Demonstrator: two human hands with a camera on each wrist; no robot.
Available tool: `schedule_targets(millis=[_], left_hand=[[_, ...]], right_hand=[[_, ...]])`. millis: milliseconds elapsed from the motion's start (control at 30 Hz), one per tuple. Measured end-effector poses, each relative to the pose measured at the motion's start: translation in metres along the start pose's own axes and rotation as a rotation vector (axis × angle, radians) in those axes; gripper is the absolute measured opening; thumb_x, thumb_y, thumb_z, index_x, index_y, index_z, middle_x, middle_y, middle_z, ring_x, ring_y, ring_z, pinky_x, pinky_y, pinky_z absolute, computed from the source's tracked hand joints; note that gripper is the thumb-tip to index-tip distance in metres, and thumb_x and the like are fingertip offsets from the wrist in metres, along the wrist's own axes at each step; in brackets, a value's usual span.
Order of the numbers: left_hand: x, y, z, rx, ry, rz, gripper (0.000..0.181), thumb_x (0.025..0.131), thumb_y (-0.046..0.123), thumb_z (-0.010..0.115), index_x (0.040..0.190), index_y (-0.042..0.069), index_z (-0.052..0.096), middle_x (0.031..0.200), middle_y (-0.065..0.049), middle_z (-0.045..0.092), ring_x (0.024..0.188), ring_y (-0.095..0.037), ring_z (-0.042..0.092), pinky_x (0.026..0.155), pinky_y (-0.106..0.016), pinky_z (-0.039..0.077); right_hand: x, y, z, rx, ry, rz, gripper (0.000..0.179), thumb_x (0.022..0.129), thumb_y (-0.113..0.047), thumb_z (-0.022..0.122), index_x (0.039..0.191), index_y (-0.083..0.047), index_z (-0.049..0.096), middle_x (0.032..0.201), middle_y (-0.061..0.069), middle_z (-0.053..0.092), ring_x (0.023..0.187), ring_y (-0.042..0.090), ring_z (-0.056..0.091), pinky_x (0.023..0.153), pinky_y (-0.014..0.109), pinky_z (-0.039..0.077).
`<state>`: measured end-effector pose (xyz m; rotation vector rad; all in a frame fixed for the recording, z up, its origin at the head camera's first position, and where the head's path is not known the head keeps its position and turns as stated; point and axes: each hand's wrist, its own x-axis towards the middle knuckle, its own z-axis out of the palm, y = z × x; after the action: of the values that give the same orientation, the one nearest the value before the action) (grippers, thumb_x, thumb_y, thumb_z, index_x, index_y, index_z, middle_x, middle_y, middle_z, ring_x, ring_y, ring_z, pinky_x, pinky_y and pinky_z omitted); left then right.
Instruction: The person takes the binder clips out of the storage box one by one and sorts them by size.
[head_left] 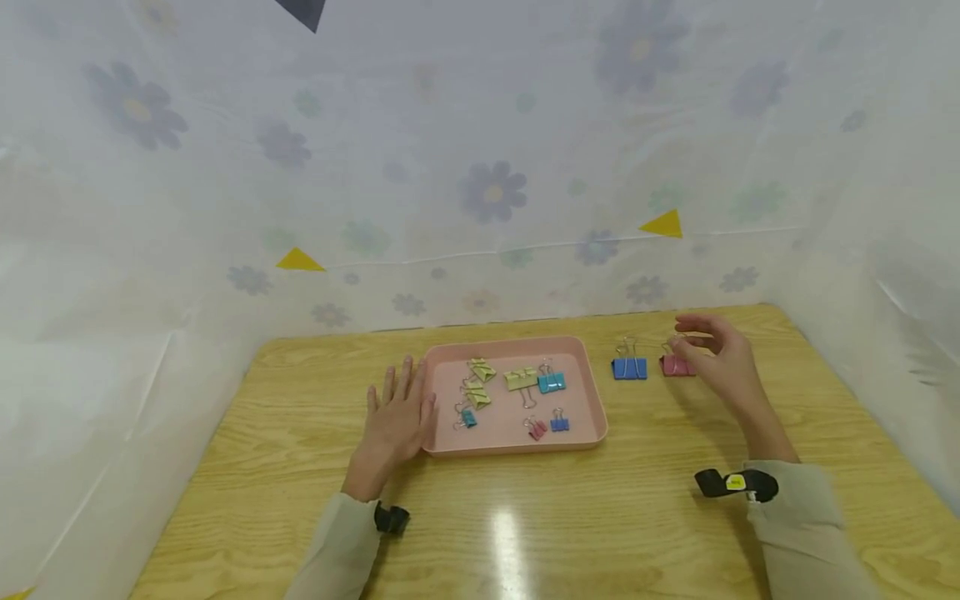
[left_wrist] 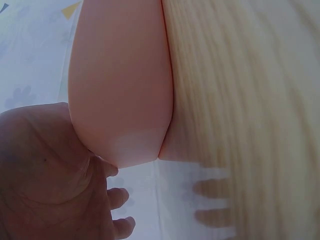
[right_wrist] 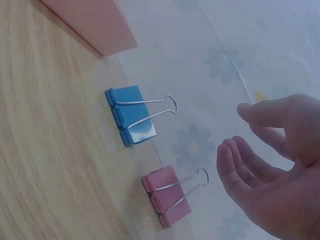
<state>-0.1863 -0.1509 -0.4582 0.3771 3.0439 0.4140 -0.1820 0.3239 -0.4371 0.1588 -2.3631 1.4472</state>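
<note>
A: Largest first. Supporting surface?

B: Noted: a wood-grain bench point(head_left: 585, 517). On it, close to the far edge and about midway between the far corners, a pink tray point(head_left: 510, 449).

A: Hands next — condition and position?

B: Left hand point(head_left: 395, 417) spread, fingers extended, placed along the tray's left edge and touching its outer wall; holding nothing. Right hand point(head_left: 723, 358) towards the bench's far right corner, fingers bent, with a plain gap between thumb and fingertips; likewise holding nothing.

A: Clips outside the tray?

B: Counted two, beyond its right edge. A large red clip point(head_left: 675, 367), just beside the right hand but apart from it in the right wrist view; a large blue clip point(head_left: 630, 368), between red clip and tray.

A: Inside, by size?

B: At mid-tray, a wide yellow-green clip point(head_left: 517, 380); beside it, towards the right edge, a turquoise clip point(head_left: 552, 382). Towards the left edge, two lesser yellow-green clips point(head_left: 477, 396). Smallest — a small teal clip point(head_left: 468, 418) near the near left corner, a small red clip point(head_left: 537, 430) and a small blue clip point(head_left: 559, 424) towards the near right corner.
</note>
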Motion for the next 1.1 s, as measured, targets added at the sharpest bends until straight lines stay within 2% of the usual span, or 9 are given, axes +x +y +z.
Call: schedule_targets(millis=[200, 300, 400, 533, 700, 833, 933, 1000, 1100], left_hand=[[0.000, -0.001, 0.002, -0.008, -0.002, -0.001, 0.065, 0.113, 0.038, 0.032, 0.167, 0.011, 0.010, 0.171, -0.017, 0.007, 0.156, -0.043, 0.005, 0.119, -0.070, 0.007], [0.000, -0.001, 0.002, -0.010, -0.004, 0.000, 0.065, 0.113, 0.038, 0.033, 0.167, 0.011, 0.010, 0.171, -0.017, 0.007, 0.156, -0.044, 0.005, 0.119, -0.069, 0.006], [-0.001, 0.000, 0.001, -0.014, -0.001, 0.001, 0.065, 0.112, 0.038, 0.033, 0.166, 0.011, 0.011, 0.171, -0.016, 0.008, 0.155, -0.044, 0.006, 0.119, -0.070, 0.007], [-0.001, 0.001, -0.001, -0.009, 0.004, -0.001, 0.064, 0.113, 0.038, 0.033, 0.166, 0.011, 0.012, 0.171, -0.015, 0.009, 0.155, -0.044, 0.007, 0.118, -0.070, 0.008], [-0.001, 0.001, -0.001, 0.001, -0.004, -0.004, 0.064, 0.113, 0.037, 0.034, 0.166, 0.011, 0.011, 0.171, -0.015, 0.009, 0.155, -0.044, 0.007, 0.118, -0.070, 0.008], [-0.001, 0.002, -0.002, -0.001, -0.004, -0.003, 0.064, 0.112, 0.038, 0.034, 0.166, 0.011, 0.011, 0.171, -0.015, 0.010, 0.155, -0.044, 0.008, 0.118, -0.070, 0.008], [0.000, 0.002, -0.002, -0.002, -0.003, -0.003, 0.064, 0.112, 0.038, 0.034, 0.166, 0.011, 0.012, 0.171, -0.015, 0.010, 0.155, -0.044, 0.008, 0.118, -0.070, 0.009], [0.000, 0.001, -0.001, -0.002, -0.003, -0.003, 0.064, 0.112, 0.038, 0.034, 0.166, 0.011, 0.012, 0.171, -0.015, 0.009, 0.155, -0.044, 0.008, 0.118, -0.070, 0.009], [0.000, 0.000, 0.000, -0.002, -0.005, -0.003, 0.064, 0.112, 0.037, 0.033, 0.166, 0.010, 0.012, 0.171, -0.015, 0.009, 0.155, -0.043, 0.008, 0.118, -0.070, 0.008]], right_hand=[[-0.001, -0.005, 0.014, 0.059, -0.050, -0.011, 0.041, 0.098, -0.008, 0.070, 0.137, 0.000, 0.057, 0.121, -0.004, 0.061, 0.104, 0.007, 0.061, 0.076, 0.018, 0.056], [-0.002, -0.010, 0.017, 0.085, -0.069, -0.012, 0.041, 0.099, -0.009, 0.068, 0.137, 0.000, 0.057, 0.122, -0.004, 0.060, 0.105, 0.008, 0.062, 0.069, 0.026, 0.059], [-0.002, -0.014, 0.021, 0.084, -0.073, -0.026, 0.040, 0.099, -0.008, 0.068, 0.137, 0.000, 0.058, 0.121, -0.003, 0.061, 0.105, 0.008, 0.062, 0.067, 0.026, 0.058], [-0.001, -0.020, 0.030, 0.082, -0.088, -0.055, 0.040, 0.098, -0.005, 0.069, 0.136, 0.001, 0.059, 0.121, 0.002, 0.062, 0.105, 0.009, 0.062, 0.075, 0.018, 0.056], [-0.002, -0.025, 0.044, 0.061, -0.132, -0.093, 0.042, 0.097, -0.003, 0.069, 0.137, 0.001, 0.058, 0.124, 0.018, 0.061, 0.108, 0.019, 0.062, 0.084, 0.013, 0.053], [-0.004, -0.031, 0.054, 0.039, -0.158, -0.107, 0.042, 0.098, -0.005, 0.069, 0.138, 0.000, 0.058, 0.126, 0.020, 0.062, 0.112, 0.031, 0.061, 0.087, 0.013, 0.051], [-0.005, -0.032, 0.062, 0.037, -0.162, -0.099, 0.042, 0.097, -0.006, 0.070, 0.137, 0.000, 0.058, 0.126, 0.021, 0.062, 0.112, 0.035, 0.060, 0.088, 0.014, 0.051], [-0.005, -0.033, 0.069, 0.031, -0.164, -0.096, 0.041, 0.097, -0.006, 0.071, 0.136, 0.000, 0.059, 0.125, 0.022, 0.063, 0.112, 0.036, 0.060, 0.090, 0.021, 0.054], [-0.007, -0.034, 0.081, 0.002, -0.181, -0.098, 0.041, 0.096, -0.008, 0.073, 0.135, -0.001, 0.060, 0.125, 0.022, 0.063, 0.112, 0.037, 0.060, 0.091, 0.039, 0.056]])
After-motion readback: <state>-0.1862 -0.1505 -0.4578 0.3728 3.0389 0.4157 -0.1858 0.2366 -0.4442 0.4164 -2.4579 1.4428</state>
